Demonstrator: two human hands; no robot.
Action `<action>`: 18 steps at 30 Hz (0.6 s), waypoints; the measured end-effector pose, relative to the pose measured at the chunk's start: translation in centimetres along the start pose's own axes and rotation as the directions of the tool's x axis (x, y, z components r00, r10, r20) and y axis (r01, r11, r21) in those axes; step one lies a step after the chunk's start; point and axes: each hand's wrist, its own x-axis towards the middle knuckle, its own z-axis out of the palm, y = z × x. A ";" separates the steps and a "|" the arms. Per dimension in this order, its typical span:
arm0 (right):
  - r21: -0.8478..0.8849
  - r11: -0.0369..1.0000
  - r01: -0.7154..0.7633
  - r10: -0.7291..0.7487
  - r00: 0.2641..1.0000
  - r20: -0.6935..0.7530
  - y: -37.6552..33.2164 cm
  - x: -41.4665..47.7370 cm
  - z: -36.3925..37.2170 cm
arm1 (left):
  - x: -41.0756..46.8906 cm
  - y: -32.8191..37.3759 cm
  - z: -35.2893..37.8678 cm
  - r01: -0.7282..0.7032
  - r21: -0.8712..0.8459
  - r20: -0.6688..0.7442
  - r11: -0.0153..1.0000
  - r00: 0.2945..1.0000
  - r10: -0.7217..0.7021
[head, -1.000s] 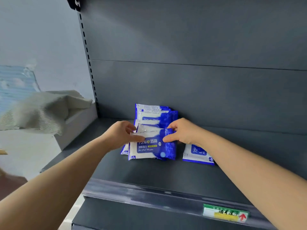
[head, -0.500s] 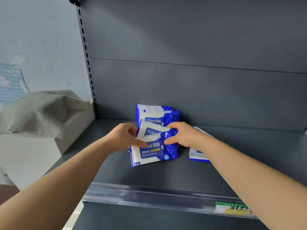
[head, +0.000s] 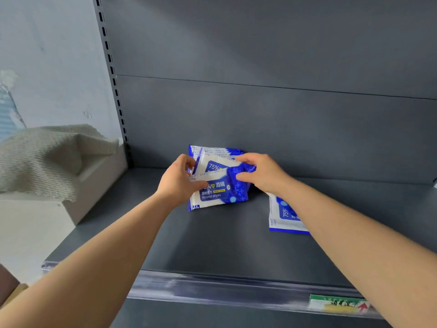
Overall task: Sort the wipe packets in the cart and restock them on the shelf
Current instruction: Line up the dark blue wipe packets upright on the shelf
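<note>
Left hand: is pinching the left edge of the front alcohol wipes packet, thumb lying across its face, fingers curling behind.
Right hand: is gripping the same packet's right end, fingers curling over the top, thumb pressing the blue face.
Packet's place: is standing tilted on the grey shelf between both hands, leaning on the row of packets just behind the fingertips.
Lone packet: is lying flat beneath the right forearm, apart from the row.
Handling: is looking light, soft and squashy under slick film; taking it by the sealed side edges is probably safer than squeezing the middle.
Change: the front packet is sitting more upright and tighter to the row than a second ago.
</note>
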 end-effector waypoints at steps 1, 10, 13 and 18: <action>-0.004 1.000 -0.013 0.013 1.000 -0.002 0.2 -0.2 -0.7 | 0.1 0.0 0.2 0.000 0.009 -0.003 1.000 1.000 0.000; -0.231 0.882 -0.410 0.396 0.912 -0.107 4.4 -3.8 -4.3 | -0.9 0.6 1.7 -0.051 0.218 -0.083 0.975 0.994 0.071; -0.156 0.902 -0.402 0.379 0.912 -0.155 4.1 -4.2 -4.7 | -1.2 1.0 2.3 -0.144 0.290 -0.018 0.946 0.988 0.156; -0.064 0.936 -0.345 0.309 0.898 -0.314 2.5 -4.5 -6.3 | -1.3 0.9 1.9 -0.160 0.166 0.089 0.973 0.985 0.147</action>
